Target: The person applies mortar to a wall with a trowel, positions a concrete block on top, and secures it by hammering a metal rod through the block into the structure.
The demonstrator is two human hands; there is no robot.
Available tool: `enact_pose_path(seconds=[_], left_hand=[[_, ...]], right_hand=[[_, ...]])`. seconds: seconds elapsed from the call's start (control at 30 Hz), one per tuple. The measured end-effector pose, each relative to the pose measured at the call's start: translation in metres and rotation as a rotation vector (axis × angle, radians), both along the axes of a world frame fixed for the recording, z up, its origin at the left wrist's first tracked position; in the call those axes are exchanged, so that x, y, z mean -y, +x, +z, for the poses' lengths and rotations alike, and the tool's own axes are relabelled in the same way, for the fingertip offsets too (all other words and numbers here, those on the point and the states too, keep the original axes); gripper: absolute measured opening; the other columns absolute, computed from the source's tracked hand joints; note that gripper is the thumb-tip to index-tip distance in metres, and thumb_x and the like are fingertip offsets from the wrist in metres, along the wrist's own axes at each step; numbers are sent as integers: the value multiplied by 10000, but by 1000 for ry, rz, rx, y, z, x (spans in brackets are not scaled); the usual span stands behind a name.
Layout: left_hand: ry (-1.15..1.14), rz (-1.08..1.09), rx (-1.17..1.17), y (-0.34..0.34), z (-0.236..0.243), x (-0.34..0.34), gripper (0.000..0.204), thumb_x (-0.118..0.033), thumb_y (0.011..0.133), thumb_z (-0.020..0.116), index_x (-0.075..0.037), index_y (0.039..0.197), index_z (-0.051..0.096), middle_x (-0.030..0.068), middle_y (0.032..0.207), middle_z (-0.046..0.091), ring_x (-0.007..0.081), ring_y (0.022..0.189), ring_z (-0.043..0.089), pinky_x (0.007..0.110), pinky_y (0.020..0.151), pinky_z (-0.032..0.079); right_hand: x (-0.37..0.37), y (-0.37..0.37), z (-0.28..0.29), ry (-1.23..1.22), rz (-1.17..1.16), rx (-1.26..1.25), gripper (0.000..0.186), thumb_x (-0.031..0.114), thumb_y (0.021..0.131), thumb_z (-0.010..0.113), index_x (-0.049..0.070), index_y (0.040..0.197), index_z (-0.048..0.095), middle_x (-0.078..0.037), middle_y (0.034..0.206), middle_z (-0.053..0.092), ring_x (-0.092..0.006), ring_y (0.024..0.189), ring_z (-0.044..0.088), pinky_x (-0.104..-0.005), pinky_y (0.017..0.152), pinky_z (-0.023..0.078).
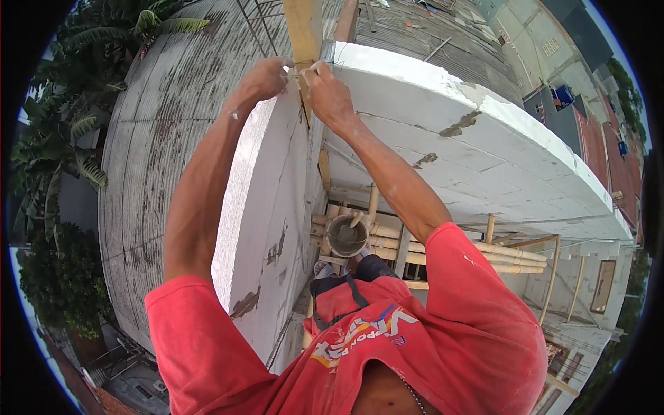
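Both my arms stretch out to a corner where two white block walls meet. An upright wooden board point(304, 31) stands at that corner. My left hand point(265, 79) is closed by the board's left side, above the end of the left block wall point(266, 166). Across from it, my right hand point(328, 95) is pinched against the board's right side, beside the end of the right block wall point(408, 97). The fingertips of both hands nearly meet over the wood. Whatever lies between them is too small to make out.
Below me a bucket point(348, 254) of grey mortar stands near my feet, a handle sticking out. Bamboo poles point(498, 258) run under the right wall. A corrugated roof point(159, 138) lies beyond the left wall, with steel bars point(259, 21) above it. The drop is deep on both sides.
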State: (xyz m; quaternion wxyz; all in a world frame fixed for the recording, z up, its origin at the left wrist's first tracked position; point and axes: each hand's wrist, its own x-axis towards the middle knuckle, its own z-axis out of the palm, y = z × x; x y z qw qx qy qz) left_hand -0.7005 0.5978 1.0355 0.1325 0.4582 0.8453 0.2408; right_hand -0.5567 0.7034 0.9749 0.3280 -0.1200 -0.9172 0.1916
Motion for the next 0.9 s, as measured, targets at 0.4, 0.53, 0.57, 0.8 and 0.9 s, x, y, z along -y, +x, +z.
enact_pose_path(seconds=[0.4, 0.53, 0.57, 0.8, 0.9], left_hand=[[360, 222, 853, 24, -6, 18, 293, -132, 979, 649, 70, 1182, 587, 158, 1109, 681, 229, 1024, 688, 308, 918, 616], [499, 536, 1138, 31, -17, 17, 269, -101, 1021, 569, 99, 1201, 569, 210, 1166, 656, 256, 1010, 707, 283, 882, 631], [503, 540, 1136, 35, -20, 14, 269, -101, 1021, 569, 99, 1201, 569, 210, 1166, 656, 256, 1010, 707, 283, 882, 631], [202, 561, 1301, 76, 12, 22, 419, -271, 1052, 531, 102, 1242, 533, 198, 1092, 696, 199, 867, 734, 218, 632, 627], [-162, 360, 1096, 68, 20, 41, 499, -377, 1048, 524, 74, 1260, 535, 152, 1042, 720, 158, 781, 731, 222, 603, 611]], right_hand=[[-14, 16, -18, 69, 94, -182, 276, -6, 858, 589, 11, 1128, 646, -146, 1144, 603, -350, 867, 709, -422, 691, 601], [-14, 18, -25, 43, 133, -199, 289, -19, 852, 583, 15, 1133, 642, -142, 1118, 603, -340, 885, 705, -409, 698, 604], [-14, 18, -26, 44, 139, -200, 289, -19, 852, 583, 15, 1133, 642, -142, 1118, 603, -340, 885, 705, -409, 698, 604], [-38, 48, -29, 47, 191, -237, 197, 20, 859, 608, -27, 1050, 632, -135, 1034, 594, -333, 839, 689, -389, 686, 596], [-67, 63, -29, 86, 223, -245, 154, 51, 865, 622, -21, 1000, 635, -138, 1013, 598, -310, 872, 672, -387, 667, 585]])
